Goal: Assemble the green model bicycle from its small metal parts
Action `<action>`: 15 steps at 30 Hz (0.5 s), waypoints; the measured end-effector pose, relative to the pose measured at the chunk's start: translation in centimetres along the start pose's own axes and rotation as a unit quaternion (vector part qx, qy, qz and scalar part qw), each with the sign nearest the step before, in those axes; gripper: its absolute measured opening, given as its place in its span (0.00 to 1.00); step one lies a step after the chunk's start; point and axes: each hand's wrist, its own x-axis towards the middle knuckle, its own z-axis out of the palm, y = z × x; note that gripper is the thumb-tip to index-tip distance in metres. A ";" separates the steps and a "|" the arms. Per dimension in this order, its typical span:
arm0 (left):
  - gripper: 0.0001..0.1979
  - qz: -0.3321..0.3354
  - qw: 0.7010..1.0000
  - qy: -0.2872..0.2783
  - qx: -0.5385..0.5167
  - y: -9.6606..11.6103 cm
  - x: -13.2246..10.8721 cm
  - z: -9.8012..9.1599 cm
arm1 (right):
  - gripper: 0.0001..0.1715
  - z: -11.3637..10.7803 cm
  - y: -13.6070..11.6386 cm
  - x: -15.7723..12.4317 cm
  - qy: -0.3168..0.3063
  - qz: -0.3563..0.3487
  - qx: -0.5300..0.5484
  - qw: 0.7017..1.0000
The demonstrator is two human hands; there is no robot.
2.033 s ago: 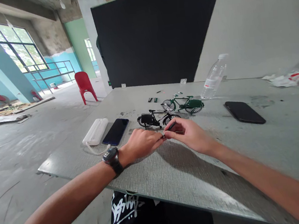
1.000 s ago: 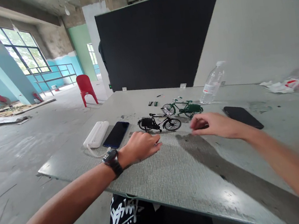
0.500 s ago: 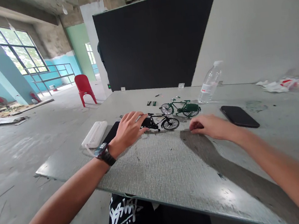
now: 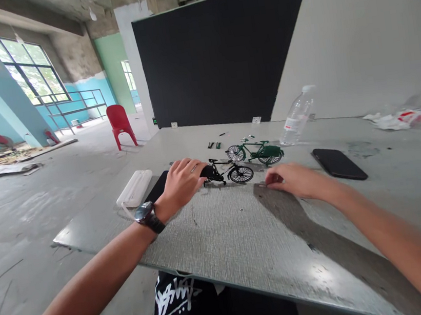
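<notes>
A black model bicycle [image 4: 231, 171] stands upright on the grey table [image 4: 213, 234], its front wheel pointing right. My left hand [image 4: 183, 181], with a watch on the wrist, is closed around its rear end and hides most of the back wheel. To the right of that front wheel, my right hand [image 4: 285, 179] is low over the table in a pinch. A thin, light tip pokes out from its fingertips, too small to name. Just behind stands a green model bicycle [image 4: 255, 150] with green bags over its rear wheel.
Small dark parts [image 4: 214, 145] lie behind the bicycles. A clear plastic bottle [image 4: 297, 117] stands at the back right, near a black phone [image 4: 339, 164]. At left are a white power bank [image 4: 135, 188] and a dark flat object [image 4: 159, 185]. A tiny part [image 4: 241, 209] lies in front.
A thin, light tip now shows at my right fingertips, which have shifted very slightly. My left hand stays on the black bicycle, its fingers a little adjusted. The bicycles remain in place.
</notes>
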 end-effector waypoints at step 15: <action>0.11 -0.016 0.996 -0.032 0.087 1.6 0.3 -0.2 | 0.12 0.1 -0.1 0.0 0.038 0.001 0.003 0.999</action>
